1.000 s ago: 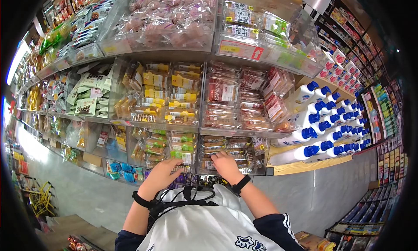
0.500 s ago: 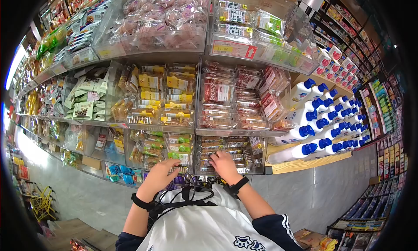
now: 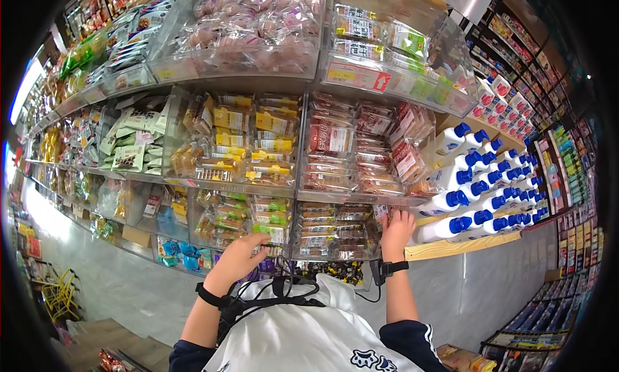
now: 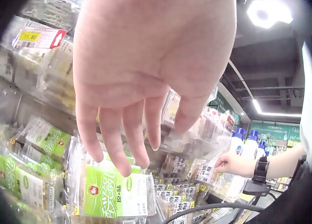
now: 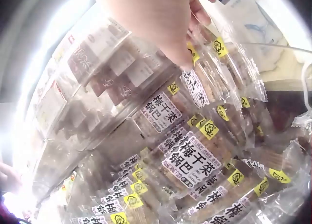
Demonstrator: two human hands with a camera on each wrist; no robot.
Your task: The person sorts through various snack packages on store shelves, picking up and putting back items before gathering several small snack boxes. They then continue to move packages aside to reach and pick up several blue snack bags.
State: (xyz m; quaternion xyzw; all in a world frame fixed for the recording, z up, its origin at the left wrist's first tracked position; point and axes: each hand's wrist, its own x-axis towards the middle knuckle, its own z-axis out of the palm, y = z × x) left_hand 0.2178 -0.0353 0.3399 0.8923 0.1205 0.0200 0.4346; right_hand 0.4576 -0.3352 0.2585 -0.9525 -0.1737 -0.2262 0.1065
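My right hand [image 3: 398,233] is at the right end of the lower clear bin [image 3: 301,253]. Its thumb and fingers pinch a clear rice-cracker packet [image 5: 197,87] with a white label and yellow mark, standing against the bin's side. Below it in the right wrist view, more of these packets [image 5: 192,158] lie in overlapping rows. My left hand [image 3: 240,256] hangs over the neighbouring bin with loosely bent, spread fingers and holds nothing. Just under those fingertips in the left wrist view is a green-labelled packet [image 4: 114,192], among others like it.
Above are bins with red-labelled packets [image 3: 330,140] and yellow-labelled packets [image 3: 229,118]. White bottles with blue caps [image 3: 461,198] stand on a wooden shelf [image 3: 464,244] right of my right hand. A black cable [image 4: 214,206] crosses the left wrist view.
My right hand has moved right, from the middle of the lower bin to its right end, and now pinches a packet there. The left hand has stayed in place.
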